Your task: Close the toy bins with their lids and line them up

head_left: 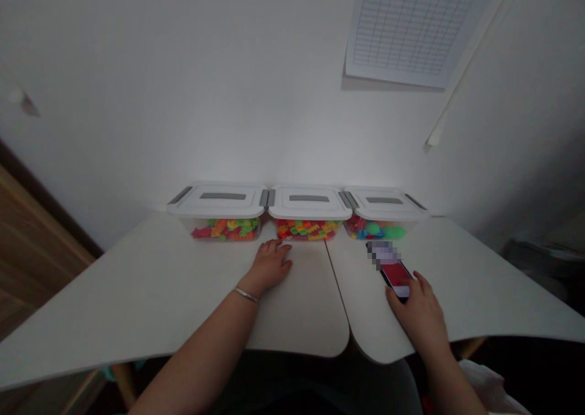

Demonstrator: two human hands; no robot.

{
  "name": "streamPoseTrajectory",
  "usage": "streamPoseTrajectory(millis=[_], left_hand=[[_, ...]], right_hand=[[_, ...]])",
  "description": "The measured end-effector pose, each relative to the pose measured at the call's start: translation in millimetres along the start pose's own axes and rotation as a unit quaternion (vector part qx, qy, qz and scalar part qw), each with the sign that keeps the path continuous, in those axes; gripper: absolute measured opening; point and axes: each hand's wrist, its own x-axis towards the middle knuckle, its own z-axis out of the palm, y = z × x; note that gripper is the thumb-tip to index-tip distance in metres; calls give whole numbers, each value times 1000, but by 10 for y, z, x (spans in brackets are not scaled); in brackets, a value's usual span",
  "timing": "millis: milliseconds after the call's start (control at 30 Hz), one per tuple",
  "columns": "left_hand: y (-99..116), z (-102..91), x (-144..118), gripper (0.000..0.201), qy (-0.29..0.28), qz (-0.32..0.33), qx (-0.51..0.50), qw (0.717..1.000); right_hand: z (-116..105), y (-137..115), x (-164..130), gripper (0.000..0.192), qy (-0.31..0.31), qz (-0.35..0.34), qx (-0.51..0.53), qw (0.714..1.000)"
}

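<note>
My left hand (pixel 269 264) lies on the white table, palm down with its fingers apart, just in front of the middle storage box (pixel 311 203). It holds nothing, and a silver bangle (pixel 245 294) circles that wrist. On the right, a smartphone (pixel 395 275) rests on the tabletop with its lit screen up, part of it pixelated and part red. My right hand (pixel 421 308) is around the phone's lower end, thumb at the left side and fingers at the right. Its palm side is hidden.
Beside the middle box stand a left box (pixel 219 200) and a right box (pixel 386 203), all lidded and filled with colourful plastic pieces. A seam (pixel 337 281) divides the white tabletop (pixel 183 299). A printed sheet (pixel 402 34) hangs on the wall behind.
</note>
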Motion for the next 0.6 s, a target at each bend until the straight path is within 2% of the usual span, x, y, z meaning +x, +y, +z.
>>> streamPoseTrajectory(millis=[600], left_hand=[[-18,11,9,49,5,9,-3,1000]], right_hand=[[32,27,-6,45,15,1,10,1000]])
